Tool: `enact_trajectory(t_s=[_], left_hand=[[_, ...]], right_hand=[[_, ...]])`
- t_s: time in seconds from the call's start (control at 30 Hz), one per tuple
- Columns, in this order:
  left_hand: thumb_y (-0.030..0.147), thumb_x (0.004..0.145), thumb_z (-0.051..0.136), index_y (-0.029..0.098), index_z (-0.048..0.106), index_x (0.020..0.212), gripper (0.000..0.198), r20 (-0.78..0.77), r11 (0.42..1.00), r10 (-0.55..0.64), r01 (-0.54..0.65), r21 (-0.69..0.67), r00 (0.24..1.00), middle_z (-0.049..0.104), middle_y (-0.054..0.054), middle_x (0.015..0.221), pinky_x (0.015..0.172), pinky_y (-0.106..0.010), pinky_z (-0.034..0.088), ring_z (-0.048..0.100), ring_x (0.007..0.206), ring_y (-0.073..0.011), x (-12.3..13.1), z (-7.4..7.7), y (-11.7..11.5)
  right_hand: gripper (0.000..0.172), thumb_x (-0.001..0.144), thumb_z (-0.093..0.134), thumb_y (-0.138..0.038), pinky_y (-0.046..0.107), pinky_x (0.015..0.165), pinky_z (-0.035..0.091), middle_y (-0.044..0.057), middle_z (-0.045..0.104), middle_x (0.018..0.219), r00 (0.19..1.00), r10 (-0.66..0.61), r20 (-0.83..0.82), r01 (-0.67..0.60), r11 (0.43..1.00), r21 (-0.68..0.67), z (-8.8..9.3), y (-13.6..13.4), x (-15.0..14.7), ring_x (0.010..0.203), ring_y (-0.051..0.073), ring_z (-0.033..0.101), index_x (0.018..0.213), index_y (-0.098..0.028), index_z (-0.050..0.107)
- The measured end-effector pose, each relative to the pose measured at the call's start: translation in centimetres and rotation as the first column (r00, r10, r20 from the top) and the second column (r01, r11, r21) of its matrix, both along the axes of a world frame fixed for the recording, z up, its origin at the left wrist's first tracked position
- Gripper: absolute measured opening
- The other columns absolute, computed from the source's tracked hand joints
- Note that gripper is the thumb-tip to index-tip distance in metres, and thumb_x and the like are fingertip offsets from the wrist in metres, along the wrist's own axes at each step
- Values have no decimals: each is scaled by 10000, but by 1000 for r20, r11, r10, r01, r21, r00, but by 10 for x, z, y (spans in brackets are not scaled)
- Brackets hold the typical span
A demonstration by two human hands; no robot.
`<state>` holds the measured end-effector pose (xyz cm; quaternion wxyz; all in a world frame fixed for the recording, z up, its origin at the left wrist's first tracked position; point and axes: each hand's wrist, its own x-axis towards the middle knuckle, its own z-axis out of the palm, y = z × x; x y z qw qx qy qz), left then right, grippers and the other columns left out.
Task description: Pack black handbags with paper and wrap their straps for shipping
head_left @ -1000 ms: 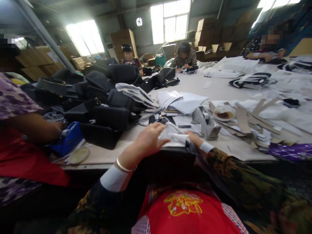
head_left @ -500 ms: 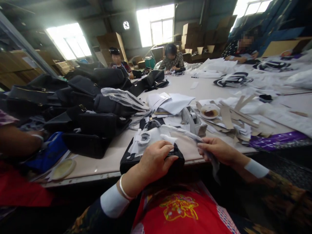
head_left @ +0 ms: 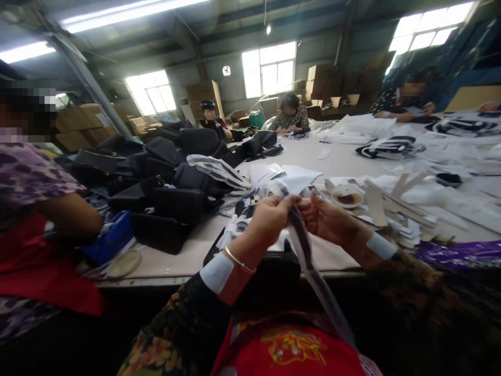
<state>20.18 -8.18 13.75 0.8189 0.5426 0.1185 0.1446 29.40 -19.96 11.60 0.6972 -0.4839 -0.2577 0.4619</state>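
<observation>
The person's left hand (head_left: pixel 270 219) and right hand (head_left: pixel 324 219) are raised together above the near edge of the table (head_left: pixel 344 156), both closed in a pinch on the top end of a clear plastic bag (head_left: pixel 313 271), which hangs from the fingers down toward the red apron (head_left: pixel 293 350). The two hands almost touch at the bag's mouth, and it looks as though they are working that mouth apart, so the step in hand seems to be opening the bag. Directly below the hands, at the table's edge, lies a black handbag (head_left: pixel 274 263) with white paper wrapping (head_left: pixel 235 235) on top of it. To judge by this, the next move would call for spreading the two plastic layers wide enough and bringing the opening to the handbag below. To the left stands a pile of black bags (head_left: pixel 168 172), and a co-worker's arm (head_left: pixel 66 214) rests by a blue tape dispenser (head_left: pixel 109 237). Cardboard strips (head_left: pixel 391 203) and a small dish (head_left: pixel 346 197) lie to the right.
</observation>
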Motion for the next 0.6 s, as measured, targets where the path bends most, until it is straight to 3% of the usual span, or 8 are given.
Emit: enact_trajectory(t_s=[0.07, 0.13, 0.27, 0.37, 0.47, 0.6], left_hand=[[204, 936, 612, 101, 661, 866, 135, 45, 990, 95, -90, -113, 994, 743, -119, 807, 745, -342, 593, 725, 685, -193, 9, 17, 23], [177, 974, 540, 109, 636, 897, 141, 68, 968, 166, -149, -200, 984, 748, -121, 848, 801, -378, 596, 742, 740, -204, 20, 28, 43], [197, 995, 514, 122, 624, 922, 152, 75, 919, 276, -240, -311, 958, 752, -99, 903, 875, -373, 583, 743, 789, -183, 36, 26, 65], [349, 1017, 491, 105, 659, 929, 309, 44, 944, 156, -136, -301, 987, 753, -133, 909, 864, -380, 585, 738, 790, -205, 31, 12, 53], [455, 1011, 475, 84, 681, 936, 431, 9, 966, -12, 14, -256, 1000, 754, -167, 884, 829, -390, 590, 738, 796, -237, 14, -1, 25], [321, 1002, 501, 90, 660, 888, 302, -29, 973, 40, -46, -228, 999, 747, -143, 796, 801, -383, 588, 740, 757, -236, 5, -2, 6]], right_hand=[[537, 770, 744, -652, 316, 728, 593, 94, 743, 860, 995, 96, -26, -97, 995, -9, -17, -13, -12, 765, 207, 714, 959, -150, 710], [458, 769, 791, -565, 284, 643, 575, 84, 735, 785, 992, 126, 5, -125, 990, -68, -32, -24, -23, 685, 193, 708, 911, -137, 706], [426, 768, 802, -533, 220, 479, 500, 16, 645, 584, 998, 37, 46, -30, 989, -146, -40, -37, -33, 473, 115, 592, 753, -140, 638], [459, 725, 820, -558, 226, 477, 516, 8, 636, 565, 989, -61, 134, 85, 979, -184, -27, -36, -30, 457, 108, 575, 729, -143, 622], [475, 727, 798, -583, 235, 476, 520, 24, 658, 596, 969, -89, 229, 134, 973, -190, -16, -29, -28, 470, 120, 595, 730, -139, 631], [466, 761, 758, -595, 222, 475, 500, 29, 681, 624, 953, -81, 292, 141, 972, -189, -15, -18, -33, 484, 127, 621, 740, -145, 638]])
